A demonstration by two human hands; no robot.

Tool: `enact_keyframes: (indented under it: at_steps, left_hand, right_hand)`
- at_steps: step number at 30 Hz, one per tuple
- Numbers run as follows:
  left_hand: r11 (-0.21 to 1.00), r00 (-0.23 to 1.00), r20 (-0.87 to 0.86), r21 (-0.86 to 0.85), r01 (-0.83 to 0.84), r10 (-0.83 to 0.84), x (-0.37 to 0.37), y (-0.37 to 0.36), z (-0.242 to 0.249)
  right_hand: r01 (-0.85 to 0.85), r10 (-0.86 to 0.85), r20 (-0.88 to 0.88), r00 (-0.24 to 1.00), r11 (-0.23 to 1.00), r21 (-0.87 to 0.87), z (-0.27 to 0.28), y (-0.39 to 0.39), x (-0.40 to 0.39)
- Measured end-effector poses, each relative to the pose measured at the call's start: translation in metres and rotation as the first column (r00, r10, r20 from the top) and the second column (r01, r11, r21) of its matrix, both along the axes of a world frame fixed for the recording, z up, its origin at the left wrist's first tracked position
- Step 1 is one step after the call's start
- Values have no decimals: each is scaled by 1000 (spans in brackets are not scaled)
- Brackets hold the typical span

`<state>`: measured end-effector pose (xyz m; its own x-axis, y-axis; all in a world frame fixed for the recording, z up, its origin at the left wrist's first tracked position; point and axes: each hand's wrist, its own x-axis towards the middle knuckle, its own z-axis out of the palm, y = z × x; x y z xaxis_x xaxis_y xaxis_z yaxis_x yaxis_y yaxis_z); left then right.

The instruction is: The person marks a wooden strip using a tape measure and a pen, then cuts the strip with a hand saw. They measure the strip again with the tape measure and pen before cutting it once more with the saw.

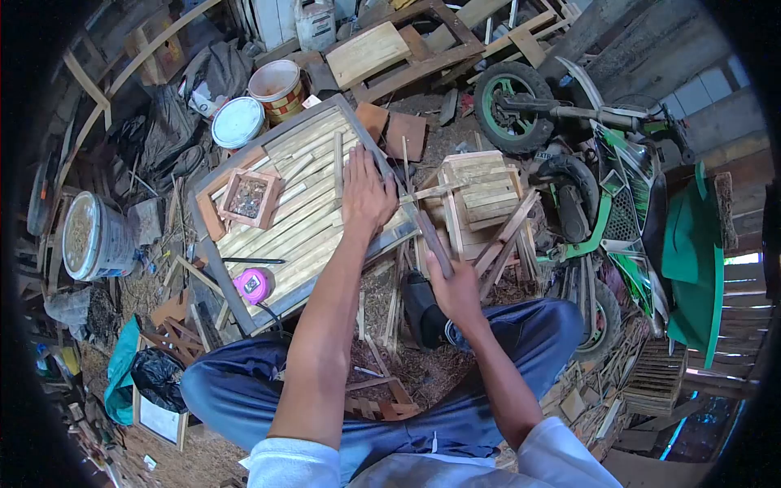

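My left hand (368, 193) lies flat, fingers stretched out, on the right side of a slatted wooden panel (305, 220) with a dark frame. A thin wooden strip (338, 159) lies beside its fingers. Another light strip (435, 192) juts out to the right past the panel's edge, close to the hand. My right hand (455, 290) is closed around the lower end of a flat, dark brown bar (434, 244), whose upper end comes near that strip. On the panel are a small wooden box (249, 198) with small bits inside, a black pencil-like stick (254, 260) and a pink tape measure (253, 285).
A wooden crate-like stack (488, 191) stands right of the panel. Beyond it is a green motorcycle (606, 195). Buckets stand at the left (98, 236) and back (275, 81). Wood scraps (569, 407) and shavings cover the floor around my crossed legs.
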<state>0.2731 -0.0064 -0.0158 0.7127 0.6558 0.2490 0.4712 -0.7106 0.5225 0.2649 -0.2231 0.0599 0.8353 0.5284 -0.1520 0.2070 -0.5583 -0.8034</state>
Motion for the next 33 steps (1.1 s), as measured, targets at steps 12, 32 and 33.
enact_keyframes:
  at_steps: [12,32,33]
  left_hand:
    - [997,994,-105,73,-27,35,0,1,-1]
    - [998,995,-92,60,-26,31,-2,1,3]
    - [998,995,-90,61,-26,31,-1,2,4]
  right_hand:
    - [45,-45,4,999,997,-64,1,-18,-13]
    - [-12,21,100,995,996,-94,-1,22,7]
    - [-49,60,78,995,989,-137,6,25,7]
